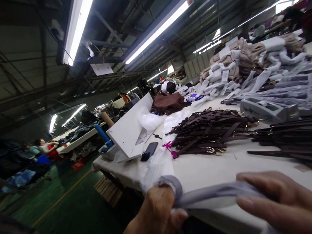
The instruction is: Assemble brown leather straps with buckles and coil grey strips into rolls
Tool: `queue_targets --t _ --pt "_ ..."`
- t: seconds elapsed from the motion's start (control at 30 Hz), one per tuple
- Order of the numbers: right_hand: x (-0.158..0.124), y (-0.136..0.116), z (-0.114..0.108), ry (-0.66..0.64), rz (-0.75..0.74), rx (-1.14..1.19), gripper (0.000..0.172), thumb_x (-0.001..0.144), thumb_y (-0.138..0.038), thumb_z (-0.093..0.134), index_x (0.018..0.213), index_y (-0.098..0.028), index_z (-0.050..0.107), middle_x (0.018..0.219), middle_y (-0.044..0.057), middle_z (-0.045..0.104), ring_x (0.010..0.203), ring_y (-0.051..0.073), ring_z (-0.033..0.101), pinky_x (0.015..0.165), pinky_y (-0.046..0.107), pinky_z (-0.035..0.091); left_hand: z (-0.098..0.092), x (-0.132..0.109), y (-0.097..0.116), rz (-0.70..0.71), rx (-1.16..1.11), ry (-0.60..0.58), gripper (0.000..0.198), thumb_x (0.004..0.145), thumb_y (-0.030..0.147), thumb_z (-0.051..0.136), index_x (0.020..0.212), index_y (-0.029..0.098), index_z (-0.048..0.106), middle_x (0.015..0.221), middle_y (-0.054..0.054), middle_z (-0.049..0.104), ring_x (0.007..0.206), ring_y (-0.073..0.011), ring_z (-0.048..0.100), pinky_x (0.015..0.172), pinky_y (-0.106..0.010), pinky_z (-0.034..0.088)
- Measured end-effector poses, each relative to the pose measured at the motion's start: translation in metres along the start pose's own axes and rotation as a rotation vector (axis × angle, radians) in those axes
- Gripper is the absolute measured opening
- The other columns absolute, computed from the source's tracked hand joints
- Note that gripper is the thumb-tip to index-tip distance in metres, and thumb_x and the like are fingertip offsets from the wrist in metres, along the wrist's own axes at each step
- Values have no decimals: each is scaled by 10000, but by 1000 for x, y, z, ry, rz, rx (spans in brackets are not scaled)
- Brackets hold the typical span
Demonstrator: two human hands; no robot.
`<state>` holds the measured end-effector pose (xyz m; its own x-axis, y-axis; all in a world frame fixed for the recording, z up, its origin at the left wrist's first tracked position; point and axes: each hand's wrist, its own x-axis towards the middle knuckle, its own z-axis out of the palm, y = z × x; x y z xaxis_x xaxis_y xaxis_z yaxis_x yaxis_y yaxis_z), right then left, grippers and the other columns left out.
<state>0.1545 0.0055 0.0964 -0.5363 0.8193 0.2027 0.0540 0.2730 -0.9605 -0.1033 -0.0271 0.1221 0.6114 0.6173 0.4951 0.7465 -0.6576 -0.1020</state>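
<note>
My left hand point(159, 211) is closed around one end of a wrapped strap point(211, 195), a long, soft strip in pale, see-through wrapping with a greyish band showing through. A loop of it stands up over the fist. The strip runs across to my right hand point(279, 196), whose thumb and fingers grip its other end; that hand is slightly blurred. Both hands are over the table's front edge. Beyond them lies a heap of dark brown straps point(211, 129) with gold-coloured buckles, and at the right are more dark straps point(298, 141) laid lengthwise.
On the white table point(202, 168) are a phone point(149, 151), a white board point(126, 132), a brown fringed bag point(169, 102) and a grey device point(265, 109). Wrapped bundles point(240, 65) are piled at the back right. A person point(47, 147) sits at another table, far left.
</note>
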Motion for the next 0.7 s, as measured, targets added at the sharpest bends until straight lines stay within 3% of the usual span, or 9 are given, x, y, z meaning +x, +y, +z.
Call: queue_targets --t 0.1,0.23,0.3,0.37,0.43,0.5,0.57,0.63,0.7 --pt "49 -16 -18 -89 -105 -226 371 782 -483 551 562 -188 507 511 -23 420 473 108 389 416 215 309 -9 -13 21 -151 -311 -147 449 906 440 270 659 150 508 520 -27 498 461 -118 455 454 -226 342" --pt "98 1 17 -290 -99 -75 442 796 -547 510 645 -145 615 533 -25 471 481 87 400 442 192 312 -41 -3 31 -804 -956 -319 464 894 497 315 771 131 573 422 41 411 329 -46 339 349 -148 255" --pt "101 14 52 -400 -16 83 538 811 -606 438 678 -128 644 505 -25 466 446 82 400 439 194 340 -56 9 24 -1034 -1162 -233 492 857 549 375 779 113 590 424 33 456 288 -26 306 299 -129 202" --pt "91 26 88 -425 18 244 622 850 -630 321 708 -118 645 547 3 526 483 101 476 494 214 402 -68 21 13 -1137 -1301 -86 473 823 544 457 735 101 599 414 20 471 293 -41 381 272 -111 179" --pt "74 37 119 -315 77 356 688 871 -639 208 791 -117 649 584 28 568 506 129 523 506 234 424 -76 34 2 -1179 -1393 61 412 820 480 511 701 96 601 378 41 420 320 -62 460 308 -105 307" --pt "57 48 141 -74 90 360 688 852 -663 214 997 -124 616 664 48 608 552 163 560 522 258 446 -79 46 -6 -1196 -1458 194 356 849 398 504 698 92 602 371 71 380 300 -42 445 478 -165 490" --pt "43 61 154 187 36 270 653 810 -666 341 1161 -148 524 787 61 632 641 192 587 588 279 472 -77 55 -9 -1200 -1521 280 351 888 348 441 721 87 606 396 82 403 263 -9 370 664 -265 550" --pt "32 74 160 346 -15 162 538 805 -602 433 1119 -178 536 808 51 630 689 194 587 646 272 474 -72 61 -9 -1179 -1596 324 340 898 313 400 755 84 607 429 74 435 281 -14 377 737 -314 545" --pt "22 84 161 371 -7 90 400 847 -540 405 911 -195 598 709 31 598 623 175 565 602 250 469 -64 65 -8 -1091 -1636 384 299 887 281 400 792 86 605 468 62 474 329 -30 432 798 -331 527"
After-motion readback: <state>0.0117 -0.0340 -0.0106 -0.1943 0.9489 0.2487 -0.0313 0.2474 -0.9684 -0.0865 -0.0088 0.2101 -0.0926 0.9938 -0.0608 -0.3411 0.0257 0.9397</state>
